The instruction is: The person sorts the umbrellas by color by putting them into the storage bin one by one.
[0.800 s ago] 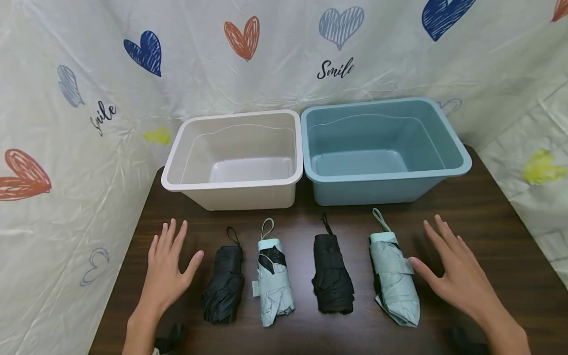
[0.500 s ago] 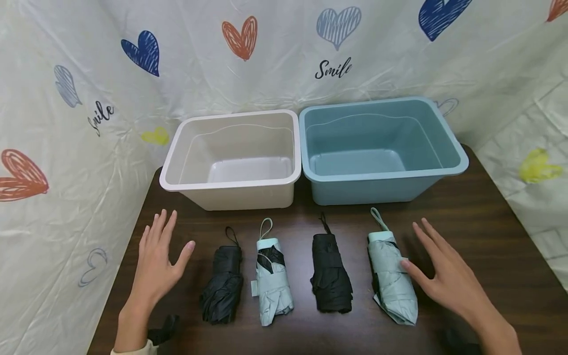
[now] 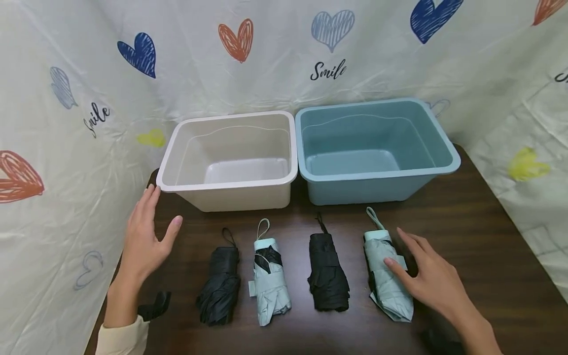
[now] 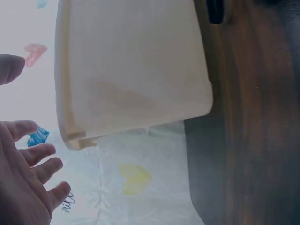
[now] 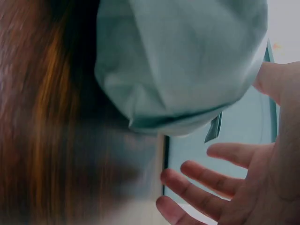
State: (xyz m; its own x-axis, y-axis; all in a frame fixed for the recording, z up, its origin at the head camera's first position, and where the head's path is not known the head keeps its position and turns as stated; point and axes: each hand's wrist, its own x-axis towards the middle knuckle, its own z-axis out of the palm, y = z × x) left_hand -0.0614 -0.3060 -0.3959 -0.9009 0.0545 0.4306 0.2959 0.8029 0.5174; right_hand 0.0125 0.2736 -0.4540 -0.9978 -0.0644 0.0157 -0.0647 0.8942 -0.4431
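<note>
My right hand hovers over the right side of the rightmost folded umbrella, a pale mint one with a wrist loop; thumb and fingers are spread about it without gripping. In the right wrist view that umbrella bulges close in front of the loosely bent fingers. Near the front left corner of the cream bin, my left hand is held with fingers straight and thumb out, holding nothing. Between the hands lie a black umbrella, another mint umbrella and a second black umbrella.
A blue bin stands right beside the cream one at the back of the dark wooden table. Behind them hangs a white cloth printed with hearts. Both bins show bare floors inside.
My left hand has moved up and left toward the cream bin's corner. My right hand has shifted left over the mint umbrella, its fingers bending more. The view has turned slightly.
</note>
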